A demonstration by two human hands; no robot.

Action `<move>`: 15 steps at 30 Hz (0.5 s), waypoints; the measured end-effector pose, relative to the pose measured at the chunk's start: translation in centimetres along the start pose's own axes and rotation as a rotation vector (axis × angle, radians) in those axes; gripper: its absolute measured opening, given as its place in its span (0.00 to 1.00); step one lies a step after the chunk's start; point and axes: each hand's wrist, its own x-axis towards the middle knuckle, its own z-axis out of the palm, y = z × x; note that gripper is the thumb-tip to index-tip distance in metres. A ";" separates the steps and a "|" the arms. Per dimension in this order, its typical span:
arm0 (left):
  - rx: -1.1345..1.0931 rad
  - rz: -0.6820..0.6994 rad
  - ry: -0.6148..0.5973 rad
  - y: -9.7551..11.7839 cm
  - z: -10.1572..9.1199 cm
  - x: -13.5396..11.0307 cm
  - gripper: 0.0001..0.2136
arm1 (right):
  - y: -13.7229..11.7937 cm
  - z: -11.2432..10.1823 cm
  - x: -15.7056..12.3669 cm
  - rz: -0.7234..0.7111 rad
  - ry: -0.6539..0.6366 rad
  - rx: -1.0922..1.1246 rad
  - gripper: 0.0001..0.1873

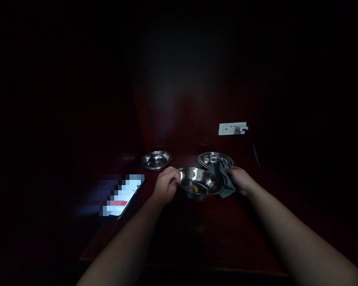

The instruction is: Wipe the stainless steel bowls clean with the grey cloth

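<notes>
Steel bowl (200, 184) is held about midway between the near and far edges of the dark red table (203, 234), a yellow and red patch (195, 189) on its floor; it is too dark to tell if its base touches down. The left hand (167, 184) is curled tightly over the rim at the bowl's left, and the right hand (241, 180) is bent around a grey-green cloth (225, 184) against the right rim. Beside the table's left edge glows a lit screen (124, 196), partly blurred. Towards the far edge, left of centre, stands a shallow steel dish (156, 161), its inner wall shining; right of centre sits a stack of nested bowls (212, 159), partly behind the cloth. On the wall (181, 115) beyond, a plug (241, 128) sits in a white socket plate (226, 129)
</notes>
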 end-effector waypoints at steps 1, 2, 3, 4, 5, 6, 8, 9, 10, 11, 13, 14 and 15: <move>0.017 0.010 -0.021 0.1 0.1 0.1 0.11 | -0.1 0.2 -0.2 0.079 -0.012 0.089 0.05; 0.032 0.017 -0.045 0.2 0.2 0.1 0.12 | -0.3 0.4 -0.4 0.148 -0.025 0.164 0.04; 0.042 0.022 -0.069 0.3 0.3 0.2 0.12 | -0.4 0.6 -0.6 0.199 -0.039 0.226 0.04; 0.047 0.027 -0.086 0.4 0.3 0.2 0.13 | -0.5 0.8 -0.8 0.215 -0.060 0.265 0.05; 0.045 0.033 -0.095 0.4 0.4 0.2 0.13 | -0.6 1.0 -1.0 0.214 -0.083 0.284 0.06; 0.039 0.038 -0.098 0.5 0.5 0.2 0.13 | -0.6 1.1 -1.2 0.199 -0.107 0.287 0.08; 0.013 0.037 -0.096 0.5 0.6 0.2 0.14 | -0.4 1.3 -1.3 0.145 -0.128 0.233 0.14; -0.007 0.030 -0.090 0.5 0.8 0.2 0.14 | -0.3 1.4 -1.2 0.109 -0.116 0.177 0.17; -0.032 0.014 -0.074 0.4 1.0 0.1 0.14 | -0.1 1.5 -1.2 0.071 -0.089 0.113 0.19; -0.066 -0.015 -0.052 0.4 1.2 0.1 0.16 | 0.1 1.6 -1.0 0.029 -0.055 0.047 0.20; -0.169 -0.118 0.002 0.1 1.8 -0.1 0.23 | 0.5 1.7 -0.7 -0.052 0.017 -0.068 0.19; -0.239 -0.193 0.030 -0.1 2.2 -0.1 0.27 | 0.6 1.7 -0.5 -0.086 0.046 -0.106 0.18; -0.324 -0.282 0.041 -0.3 2.5 -0.2 0.30 | 0.8 1.7 -0.3 -0.112 0.072 -0.134 0.16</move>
